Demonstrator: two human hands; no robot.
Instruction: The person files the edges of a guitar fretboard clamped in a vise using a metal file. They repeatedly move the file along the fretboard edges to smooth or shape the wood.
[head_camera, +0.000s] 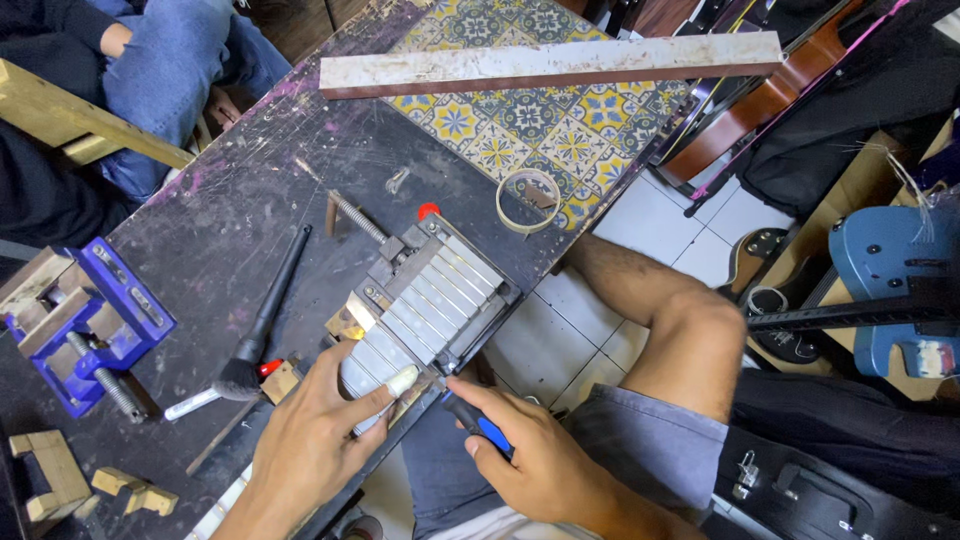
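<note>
1. Left hand (318, 432) flat, fingers spread, pressing a small pale piece (402, 381) onto ribbed metal jig (428, 300) at bench edge, steadying it
2. Right hand (535, 462) fisted round blue-handled tool (480, 428), tip near piece
3. Blue vise (85, 322), brush (262, 325), tape roll (528, 200) nearby on bench (230, 200)

A: Where is the camera?

B: There is just one. It sits on the person's head and looks almost straight down at the bench (230, 200).

A: Is it close?

B: Pretty close. The left hand (315, 435) and right hand (535, 460) come in from the bottom of the picture, big and near. The person's knee (690, 340) shows just past the bench's near edge.

A: Does the bench look straight?

B: No, it runs slanted, from the bottom left up to the top right.

A: How far does it see?

B: Up to the long board (550, 62) at the far end, and down to the white floor tiles (590, 330) on the right.
</note>
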